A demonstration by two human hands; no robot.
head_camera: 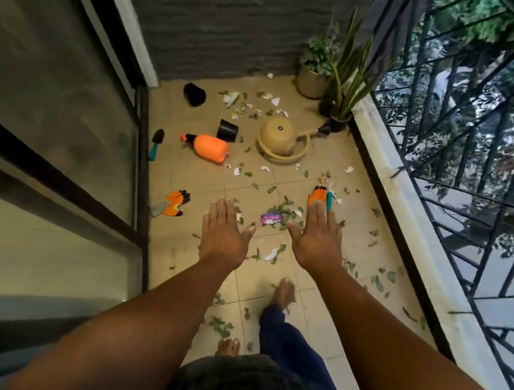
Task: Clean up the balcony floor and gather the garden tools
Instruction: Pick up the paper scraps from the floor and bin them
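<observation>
I stand on a tiled balcony floor (269,309) strewn with green leaves, paper scraps and a purple wrapper (271,219). My left hand (223,233) and my right hand (317,236) are stretched out in front of me, palms down, fingers straight, holding nothing. An orange spray bottle (210,148) lies on its side. A beige watering can (285,139) lies tipped over. One orange glove (173,204) lies at the left. Another orange glove (317,196) with a teal-handled tool (329,199) lies just beyond my right fingers. A teal-handled trowel (156,143) lies by the sliding door.
Two black pots (227,130) (194,94) lie tipped over near the back wall. Potted plants (313,77) stand in the far right corner. A glass sliding door (59,134) bounds the left, a low ledge (411,216) with metal railing the right. My bare feet stand among leaves.
</observation>
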